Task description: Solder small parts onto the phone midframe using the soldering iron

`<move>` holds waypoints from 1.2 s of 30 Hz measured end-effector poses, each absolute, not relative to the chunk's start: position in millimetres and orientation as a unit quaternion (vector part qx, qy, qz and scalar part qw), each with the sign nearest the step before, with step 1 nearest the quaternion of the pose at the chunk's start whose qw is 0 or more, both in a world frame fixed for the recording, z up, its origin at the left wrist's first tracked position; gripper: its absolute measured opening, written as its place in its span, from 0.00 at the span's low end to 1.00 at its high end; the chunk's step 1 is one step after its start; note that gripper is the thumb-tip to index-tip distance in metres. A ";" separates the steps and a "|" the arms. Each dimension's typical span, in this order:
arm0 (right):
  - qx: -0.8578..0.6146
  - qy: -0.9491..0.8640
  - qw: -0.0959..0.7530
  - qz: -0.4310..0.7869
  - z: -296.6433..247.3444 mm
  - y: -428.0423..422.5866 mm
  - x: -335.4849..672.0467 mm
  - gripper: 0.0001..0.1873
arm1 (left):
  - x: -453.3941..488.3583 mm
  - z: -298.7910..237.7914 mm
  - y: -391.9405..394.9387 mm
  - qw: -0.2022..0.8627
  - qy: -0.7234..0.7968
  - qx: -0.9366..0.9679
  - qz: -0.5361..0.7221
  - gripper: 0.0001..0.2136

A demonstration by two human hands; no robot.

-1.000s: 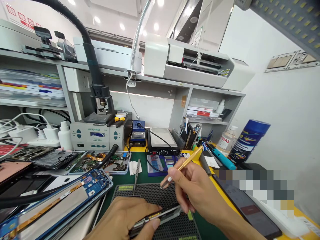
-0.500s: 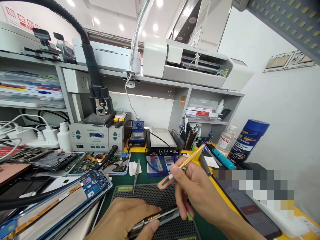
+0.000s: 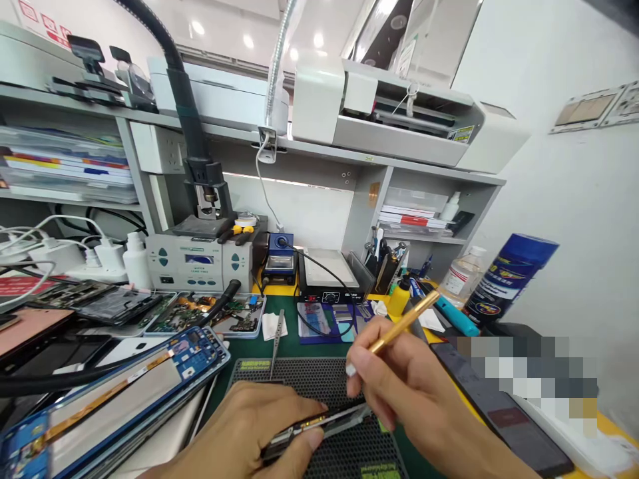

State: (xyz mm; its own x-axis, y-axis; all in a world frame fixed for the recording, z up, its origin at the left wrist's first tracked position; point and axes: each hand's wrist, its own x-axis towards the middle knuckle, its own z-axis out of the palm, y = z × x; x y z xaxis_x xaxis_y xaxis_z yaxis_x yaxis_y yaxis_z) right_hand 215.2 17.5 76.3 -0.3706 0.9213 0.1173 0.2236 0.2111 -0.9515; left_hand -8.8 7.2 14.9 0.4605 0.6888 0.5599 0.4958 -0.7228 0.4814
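Note:
Low in the middle, my left hand is closed on a phone whose thin edge, with small gold parts, faces me. The phone is tilted above a black perforated mat, and much of it is hidden by my fingers. To its right, my right hand grips a slim gold-handled tool like a pen. Its fingertips are close to the phone's far end; the tool's tip is hidden behind the fingers. Metal tweezers lie at the mat's far edge, partly on white tissue.
An opened blue phone and other phone parts are piled at left, beside a tray of circuit boards. Behind stand a hot-air station and a small heating plate. A blue spray can and a dark phone are at right.
My right hand has shifted right and slightly down, and the tool stands steeper. Its metal tip, visible before, is now hidden. The whole view has also turned a little; my left hand keeps the phone.

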 end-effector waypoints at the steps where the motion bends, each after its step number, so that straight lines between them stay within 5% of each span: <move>1: -0.416 -0.709 0.357 0.445 76.1 14.0 215.3 0.16 | -9.1 16.5 7.2 0.127 0.345 0.848 0.382 0.12; 6: -0.382 -0.803 0.331 0.317 77.4 4.0 210.9 0.12 | -8.9 24.4 11.5 0.134 0.330 0.857 0.372 0.12; 36: -0.418 -0.807 0.321 0.267 68.6 5.9 193.8 0.11 | -10.3 28.8 10.3 0.240 0.362 0.851 0.295 0.10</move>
State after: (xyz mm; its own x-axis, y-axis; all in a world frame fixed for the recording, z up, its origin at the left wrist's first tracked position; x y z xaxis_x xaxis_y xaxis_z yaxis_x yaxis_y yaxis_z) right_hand 193.8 5.9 68.6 -0.4436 0.8462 0.2951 0.5034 0.5077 -0.6991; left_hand -10.3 10.3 28.8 0.5648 0.7570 0.3286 0.4747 -0.6237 0.6210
